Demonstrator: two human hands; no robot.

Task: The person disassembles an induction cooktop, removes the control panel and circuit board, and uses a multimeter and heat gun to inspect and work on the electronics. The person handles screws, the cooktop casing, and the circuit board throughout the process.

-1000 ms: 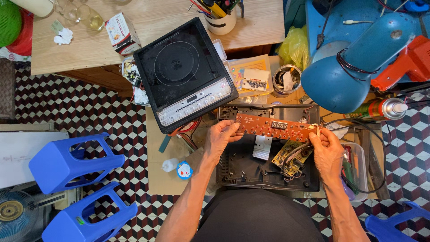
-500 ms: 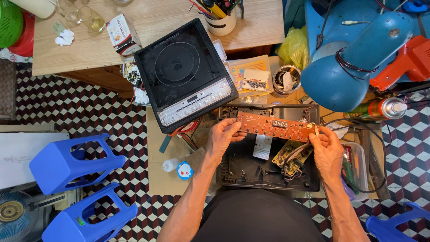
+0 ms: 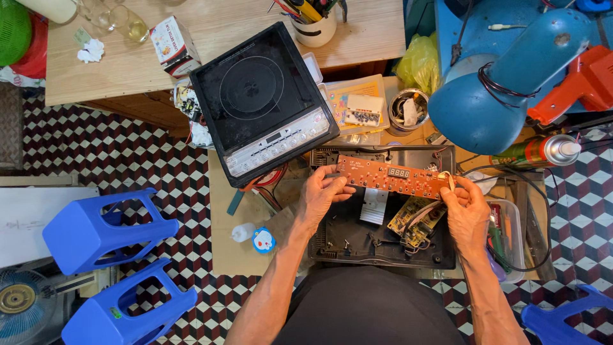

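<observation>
A long orange circuit board (image 3: 391, 176) with a small dark display is held level between both hands over an opened black cooker base (image 3: 357, 236). My left hand (image 3: 321, 195) pinches the board's left end. At the board's right end my right hand (image 3: 465, 211) grips the edge. A green-yellow circuit board (image 3: 416, 220) with wires lies inside the base under the orange one. The black glass cooktop panel (image 3: 262, 102) leans tilted against the wooden table to the upper left.
Two blue plastic stools (image 3: 102, 227) stand on the chequered floor at left, and a fan (image 3: 19, 300) sits at bottom left. A blue lamp shade (image 3: 491, 102), an orange tool (image 3: 584, 83) and a spray can (image 3: 539, 152) sit at right. A small white bottle (image 3: 242, 231) lies on the cardboard.
Both hands keep hold of the orange board, which has barely shifted; the view has drifted slightly.
</observation>
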